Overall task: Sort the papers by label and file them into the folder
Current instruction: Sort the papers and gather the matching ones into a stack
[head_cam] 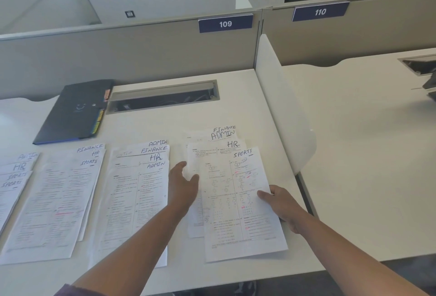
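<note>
Four stacks of white hand-labelled papers (132, 201) are lying across the white table (236, 97). Right hand (280, 203) is pinching the top SPORTS sheet (240, 203), left hand (182, 187) is resting flat and relaxed beside it. Dark blue tabbed folder (73, 111) is sitting closed, back left.

Four fanned stacks of labelled papers (139, 199) on a white desk (236, 97). One dark folder (73, 111) at the back left. Two hands: the left hand (182, 187) and the right hand (282, 206). Two blue number plates, 109 (225, 23) and 110 (320, 12). One open cable tray (162, 97). Handwritten labels legible: four ADMIN, three FINANCE, four HR, four SPORTS, some at far left blurred.
</note>
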A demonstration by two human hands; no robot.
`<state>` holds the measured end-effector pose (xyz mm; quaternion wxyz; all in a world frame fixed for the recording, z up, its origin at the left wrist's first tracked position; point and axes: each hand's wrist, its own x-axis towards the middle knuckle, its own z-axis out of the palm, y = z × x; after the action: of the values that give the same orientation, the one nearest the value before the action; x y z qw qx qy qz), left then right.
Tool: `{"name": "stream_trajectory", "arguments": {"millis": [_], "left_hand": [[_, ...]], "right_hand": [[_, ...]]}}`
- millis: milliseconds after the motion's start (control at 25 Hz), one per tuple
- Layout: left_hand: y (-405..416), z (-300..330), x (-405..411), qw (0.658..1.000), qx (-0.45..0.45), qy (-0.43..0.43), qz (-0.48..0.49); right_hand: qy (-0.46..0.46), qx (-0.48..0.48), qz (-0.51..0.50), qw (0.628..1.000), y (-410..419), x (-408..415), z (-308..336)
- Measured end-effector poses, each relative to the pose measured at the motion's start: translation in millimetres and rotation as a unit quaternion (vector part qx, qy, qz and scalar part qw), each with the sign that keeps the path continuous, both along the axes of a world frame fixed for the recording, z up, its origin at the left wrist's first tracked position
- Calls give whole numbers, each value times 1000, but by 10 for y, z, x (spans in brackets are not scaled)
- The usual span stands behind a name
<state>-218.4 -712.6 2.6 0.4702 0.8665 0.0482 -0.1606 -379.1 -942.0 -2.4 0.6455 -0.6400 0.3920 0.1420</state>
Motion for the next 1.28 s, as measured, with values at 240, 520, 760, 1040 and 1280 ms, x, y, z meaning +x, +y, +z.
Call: {"name": "stream_trajectory", "arguments": {"millis": [240, 520, 760, 1040, 1280], "left_hand": [[219, -2, -179, 992, 70, -26, -102], [774, 278, -275, 985, -147, 91, -5], [1521, 406, -279, 956, -237, 160, 68], [2555, 447, -154, 944, -270, 148, 120], [3780, 367, 187, 941, -262, 147, 153]], "right_hand": [[-57, -88, -40, 994, 98, 128, 76], [-141, 19, -20, 990, 435, 363, 193], [-158, 94, 39, 982, 1216, 648, 284], [-122, 94, 129, 980, 2213, 1004, 204], [-119, 93, 104, 983, 3438, 1410, 98]]}}
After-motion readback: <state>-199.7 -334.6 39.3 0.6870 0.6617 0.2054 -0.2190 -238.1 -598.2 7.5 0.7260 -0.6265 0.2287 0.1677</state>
